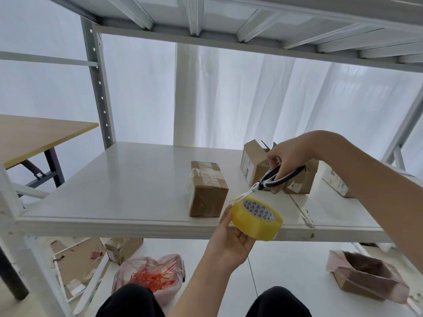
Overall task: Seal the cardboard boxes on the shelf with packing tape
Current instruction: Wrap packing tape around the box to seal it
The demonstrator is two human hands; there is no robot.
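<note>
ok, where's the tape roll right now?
Head view, lower centre: the yellow tape roll sits in the left hand at the shelf edge, right of the taped box, below the scissors.

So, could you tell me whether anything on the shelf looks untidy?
The taped box on the shelf wears wrinkled tape, bunched loosely at its left edge. Right of it, the open box has flaps sticking up.
</note>
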